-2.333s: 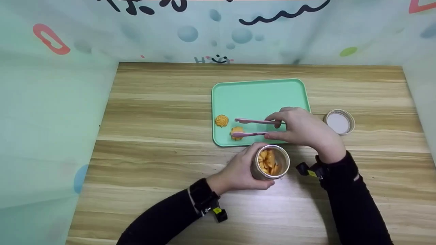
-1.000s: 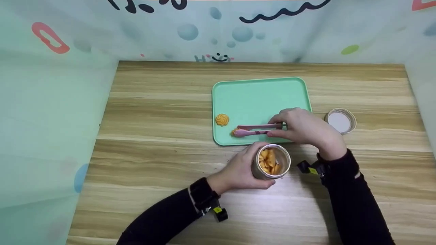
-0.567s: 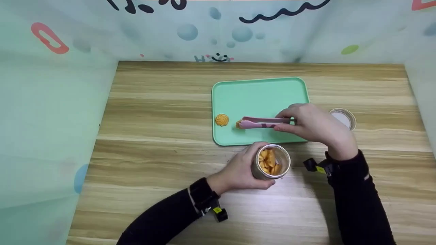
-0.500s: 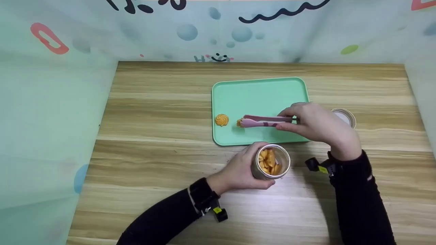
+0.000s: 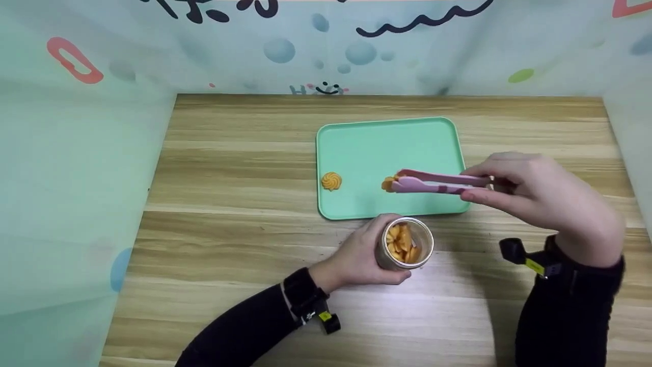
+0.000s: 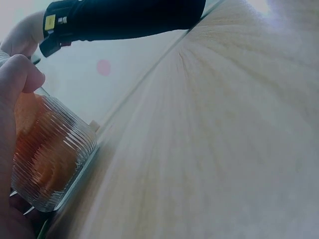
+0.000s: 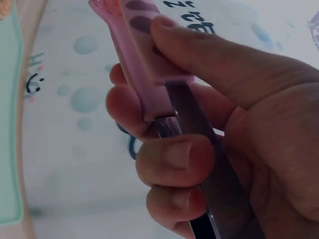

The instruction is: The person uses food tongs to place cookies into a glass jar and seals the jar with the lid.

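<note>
My left hand [image 5: 359,255] grips a clear ribbed jar [image 5: 426,243] that stands on the table near the tray's front edge. Several orange-yellow cookies [image 5: 400,242] lie inside the jar; the left wrist view shows them through its ribbed wall [image 6: 70,134]. With my right hand [image 5: 540,191] I hold pink-tipped tongs [image 5: 423,184], their dark metal handle [image 7: 199,144] visible in the right wrist view. Pinched between the tong tips is a cookie [image 5: 388,184], raised above the green tray [image 5: 387,145]. Another swirled cookie [image 5: 331,181] lies at the tray's left side.
The wooden table [image 5: 239,168] extends around the tray. A printed cloth wall [image 5: 326,51] rises behind it, and another side cloth [image 5: 76,178] stands at the left. The round lid at the right is hidden behind my right hand and forearm.
The tongs have closed on the front cookie and lifted it off the tray. My right hand has since moved right, covering the lid. My left hand and the jar have stayed put.
</note>
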Tool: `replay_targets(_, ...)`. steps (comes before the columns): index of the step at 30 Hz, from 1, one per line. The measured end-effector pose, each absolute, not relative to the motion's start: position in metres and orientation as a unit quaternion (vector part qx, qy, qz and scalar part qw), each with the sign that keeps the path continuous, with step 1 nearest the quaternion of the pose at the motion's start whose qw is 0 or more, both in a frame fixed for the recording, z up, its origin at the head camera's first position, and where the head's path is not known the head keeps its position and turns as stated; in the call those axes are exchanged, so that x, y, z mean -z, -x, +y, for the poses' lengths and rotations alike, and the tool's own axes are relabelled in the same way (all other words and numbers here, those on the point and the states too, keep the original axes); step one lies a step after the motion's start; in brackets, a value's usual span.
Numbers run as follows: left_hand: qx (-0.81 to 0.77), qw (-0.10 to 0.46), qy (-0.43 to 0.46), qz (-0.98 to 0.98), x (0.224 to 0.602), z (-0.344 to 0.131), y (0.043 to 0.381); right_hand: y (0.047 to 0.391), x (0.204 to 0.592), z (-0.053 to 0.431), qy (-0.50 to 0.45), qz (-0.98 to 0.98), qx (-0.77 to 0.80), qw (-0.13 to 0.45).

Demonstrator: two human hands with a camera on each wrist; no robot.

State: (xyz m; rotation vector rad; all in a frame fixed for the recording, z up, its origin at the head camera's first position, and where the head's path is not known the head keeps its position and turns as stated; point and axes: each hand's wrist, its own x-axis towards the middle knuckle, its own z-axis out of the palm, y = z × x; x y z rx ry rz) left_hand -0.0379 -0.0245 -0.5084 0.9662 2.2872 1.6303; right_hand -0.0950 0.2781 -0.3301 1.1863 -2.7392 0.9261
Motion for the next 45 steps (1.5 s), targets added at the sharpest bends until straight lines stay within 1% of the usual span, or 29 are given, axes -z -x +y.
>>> replay_targets(11,-0.535,0.095,-0.312,0.779,0.508,-0.025,0.036,0.063,0.313,0.291,-0.357,-0.89,-0.283,0.027)
replay_targets(20,-0.539,0.105,-0.309,0.777,0.508,-0.026,0.035,0.048,0.31,0.295,-0.338,-0.905,-0.259,-0.006)
replay_targets(27,-0.551,0.101,-0.318,0.765,0.508,-0.026,0.036,0.042,0.312,0.291,-0.355,-0.903,-0.24,-0.024)
replay_targets(32,-0.552,0.098,-0.321,0.763,0.509,-0.025,0.037,0.041,0.314,0.286,-0.377,-0.901,-0.212,-0.019)
replay_targets(36,-0.551,0.093,-0.324,0.764,0.51,-0.025,0.037,0.041,0.316,0.284,-0.374,-0.904,-0.205,-0.022)
replay_targets(45,-0.547,0.086,-0.326,0.766,0.509,-0.024,0.037,0.039,0.314,0.278,-0.366,-0.909,-0.191,-0.065)
